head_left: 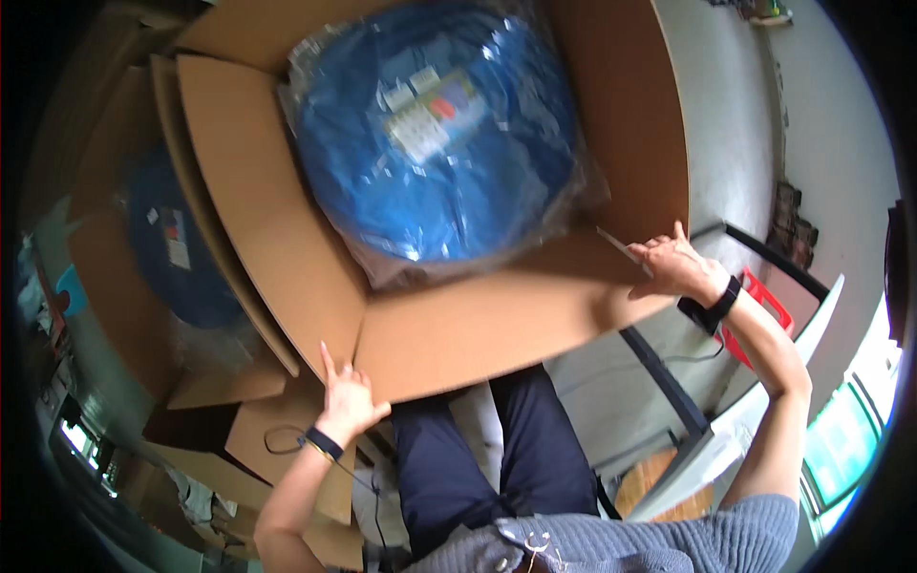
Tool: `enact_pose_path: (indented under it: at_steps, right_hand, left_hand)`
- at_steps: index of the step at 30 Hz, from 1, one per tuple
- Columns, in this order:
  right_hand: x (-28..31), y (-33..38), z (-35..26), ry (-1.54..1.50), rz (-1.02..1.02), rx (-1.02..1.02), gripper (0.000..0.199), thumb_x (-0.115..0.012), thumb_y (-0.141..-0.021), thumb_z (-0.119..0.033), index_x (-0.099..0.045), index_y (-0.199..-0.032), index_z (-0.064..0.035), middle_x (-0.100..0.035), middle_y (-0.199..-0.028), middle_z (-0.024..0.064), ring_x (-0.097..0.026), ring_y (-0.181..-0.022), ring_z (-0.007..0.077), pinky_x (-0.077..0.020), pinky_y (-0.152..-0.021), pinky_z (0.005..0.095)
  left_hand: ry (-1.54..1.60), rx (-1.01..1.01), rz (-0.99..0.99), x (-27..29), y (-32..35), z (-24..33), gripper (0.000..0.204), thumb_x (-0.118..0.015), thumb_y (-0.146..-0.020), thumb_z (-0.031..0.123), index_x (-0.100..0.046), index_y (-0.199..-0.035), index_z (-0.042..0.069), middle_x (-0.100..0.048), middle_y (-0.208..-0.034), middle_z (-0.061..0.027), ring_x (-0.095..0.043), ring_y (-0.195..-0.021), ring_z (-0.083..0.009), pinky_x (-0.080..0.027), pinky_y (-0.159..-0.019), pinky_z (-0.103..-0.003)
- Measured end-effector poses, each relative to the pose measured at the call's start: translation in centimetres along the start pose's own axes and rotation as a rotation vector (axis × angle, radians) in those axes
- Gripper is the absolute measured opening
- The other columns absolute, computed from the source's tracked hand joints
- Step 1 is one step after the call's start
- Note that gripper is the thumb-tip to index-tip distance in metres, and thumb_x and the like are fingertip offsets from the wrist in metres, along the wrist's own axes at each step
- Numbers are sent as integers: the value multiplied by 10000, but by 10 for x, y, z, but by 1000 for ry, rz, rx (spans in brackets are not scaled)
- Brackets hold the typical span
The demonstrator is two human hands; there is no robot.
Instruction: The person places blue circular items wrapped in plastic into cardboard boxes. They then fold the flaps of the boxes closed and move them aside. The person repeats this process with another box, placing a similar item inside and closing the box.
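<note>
Fingers (336,374) at box flap (497,320) edge

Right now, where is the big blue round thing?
In the head view, the big blue bag-wrapped bundle sits top-centre inside the open cardboard box, above both hands.

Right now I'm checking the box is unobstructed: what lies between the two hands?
In the head view, only the near cardboard flap spans from the left hand to the right hand; each grips an end.
</note>
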State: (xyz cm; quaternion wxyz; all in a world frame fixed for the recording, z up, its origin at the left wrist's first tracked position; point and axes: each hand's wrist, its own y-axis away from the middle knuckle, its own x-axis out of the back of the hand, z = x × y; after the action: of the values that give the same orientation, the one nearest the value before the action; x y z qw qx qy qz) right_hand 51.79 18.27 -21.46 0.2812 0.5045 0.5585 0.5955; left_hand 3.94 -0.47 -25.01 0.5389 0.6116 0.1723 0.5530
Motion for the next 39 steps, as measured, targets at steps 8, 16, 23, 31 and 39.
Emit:
enact_pose_path:
  at_steps: [8,16,23,31,39]
  right_hand:
    - [292,-54,-72,-95,1288,646,610,-654,-782,-272,-402,-1275,-17,-482,-1230,200,-473,-1128,360,-377,-977,413]
    - [388,-148,-85,250,1145,83,596,-651,-722,-350,-483,-1215,-60,-537,-1174,161,-503,-1106,343,-396,-930,446]
    - [359,-156,-87,165,1199,102,706,-725,-644,-358,-481,-1241,-71,-427,-1283,203,-381,-1190,392,-258,-1048,494]
    - [346,-166,-98,-243,1126,214,408,-644,-714,-194,-509,-1043,6,-540,-1053,236,-499,-1046,379,-417,-882,437]
    - [358,-198,-90,-13,1452,255,428,-603,-698,-192,-550,-1088,-25,-560,-1023,189,-501,-1024,349,-392,-918,404]
  left_hand:
    - [197,-9,237,-8,15,-6,593,-654,-656,534,-669,-896,-8,-659,-845,-129,-596,-907,-274,59,-1052,-642]
    - [342,-17,348,-21,12,1,564,-726,-635,365,-604,-1056,10,-625,-1001,-99,-559,-1012,-226,23,-1066,-636]
    - [326,-3,361,-27,10,5,604,-744,-625,352,-584,-1106,25,-611,-1034,-85,-568,-993,-217,10,-1072,-630]
    - [332,1,280,-29,6,4,663,-765,-602,358,-565,-1141,28,-599,-1111,-92,-579,-988,-225,3,-1075,-622]
    - [687,65,289,9,5,-6,878,-763,-626,427,-392,-1318,34,-419,-1330,-181,-382,-1243,-351,-63,-1073,-603]
